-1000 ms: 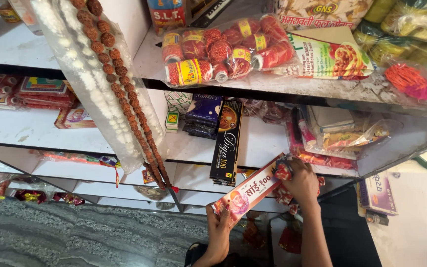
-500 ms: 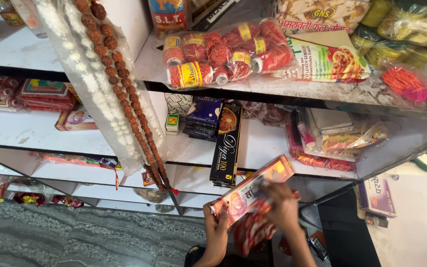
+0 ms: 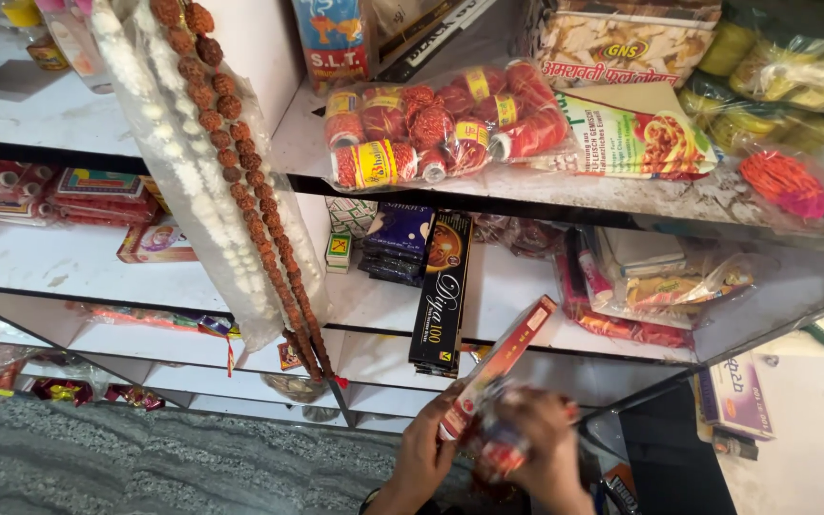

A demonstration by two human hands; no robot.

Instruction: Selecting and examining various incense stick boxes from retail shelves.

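Observation:
My left hand (image 3: 424, 456) grips the lower end of a long, narrow red and pink box (image 3: 500, 363) that slants up to the right in front of the lower shelves. My right hand (image 3: 544, 448) is close beside it at the bottom of the view, blurred, with its fingers closed around a small red packet (image 3: 500, 441) next to the box's lower end. A tall black box (image 3: 440, 291) stands on the middle shelf just above and left of the hands.
White shelves (image 3: 526, 181) hold a clear bag of red and yellow thread spools (image 3: 441, 119), printed packets (image 3: 646, 133) and dark blue boxes (image 3: 398, 238). A brown bead string (image 3: 250, 181) in a clear sleeve hangs at the left. A grey stone counter (image 3: 145, 458) lies below.
Both hands have dropped lower and come closer together. The long box has tilted steeper, and my right hand has left its upper end and now closes on a small red packet.

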